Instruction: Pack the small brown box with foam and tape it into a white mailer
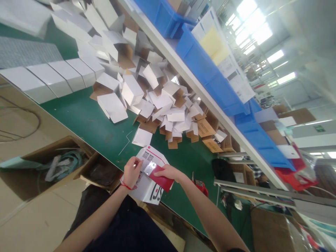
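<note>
Just past 6 o'clock, towards 7, a white printed sheet (141,196) carries QR codes at its upper left, a red line, and big black characters with a red dot at its lower right, inverted and partly covered, so I can't read the word. Near 3 o'clock, dark lettering on a brown carton (206,127) is too blurred to read; so is the print on the paper notices (233,71) at 2 o'clock.

The left hand (132,172), a red cord at its wrist, has curled fingers over the sheet's left part; whether they pinch anything I cannot tell. Close by, the right hand (168,172) is clamped on a red card (163,181), thumb on top. The card lies slanted over the sheet, its upper-left end pale and shiny.

Green covers the worktable (86,108). Towards 10 o'clock stands a row of white boxes (56,75); a heap of small open cartons (131,89), white outside and brown inside, spreads around 11 and 12. Blue bins (207,78) line a shelf between 1 and 2, beneath bright windows (253,22); a red object (202,189) rests at 5.
</note>
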### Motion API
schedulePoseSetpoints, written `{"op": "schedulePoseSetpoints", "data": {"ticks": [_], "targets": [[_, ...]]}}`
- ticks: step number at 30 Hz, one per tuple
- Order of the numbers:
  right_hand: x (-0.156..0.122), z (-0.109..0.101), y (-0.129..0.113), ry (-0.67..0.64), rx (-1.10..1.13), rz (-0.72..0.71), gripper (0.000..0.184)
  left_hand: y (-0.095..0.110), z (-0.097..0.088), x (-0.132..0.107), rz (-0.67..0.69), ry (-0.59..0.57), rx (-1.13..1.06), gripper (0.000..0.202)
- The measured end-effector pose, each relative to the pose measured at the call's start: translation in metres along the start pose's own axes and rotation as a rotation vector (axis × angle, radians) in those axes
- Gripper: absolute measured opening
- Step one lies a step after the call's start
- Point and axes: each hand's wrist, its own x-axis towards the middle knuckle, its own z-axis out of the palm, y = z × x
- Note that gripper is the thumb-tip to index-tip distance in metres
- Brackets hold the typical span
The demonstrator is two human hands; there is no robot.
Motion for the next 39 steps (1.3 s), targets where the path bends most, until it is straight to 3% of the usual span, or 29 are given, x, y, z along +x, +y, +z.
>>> {"op": "schedulePoseSetpoints", "data": {"ticks": [10, 20, 31, 39], "targets": [[-0.001, 0.001, 0.003, 0.002, -0.011, 0.020, 0.022, -0.006, 0.001, 0.001, 0.112, -0.022, 0.195, 0.023], [0.004, 0.000, 0.023, -0.021, 0.004, -0.055, 0.023, -0.011, 0.000, 0.004, 0.112, -0.031, 0.210, 0.022], [-0.004, -0.001, 0.014, -0.029, -0.018, -0.028, 0.025, -0.015, 0.002, -0.002, 0.052, 0.004, 0.128, 0.024], [-0.005, 0.001, -0.011, -0.039, 0.012, -0.065, 0.031, -0.015, 0.003, 0.004, -0.056, 0.145, 0.050, 0.022]]}}
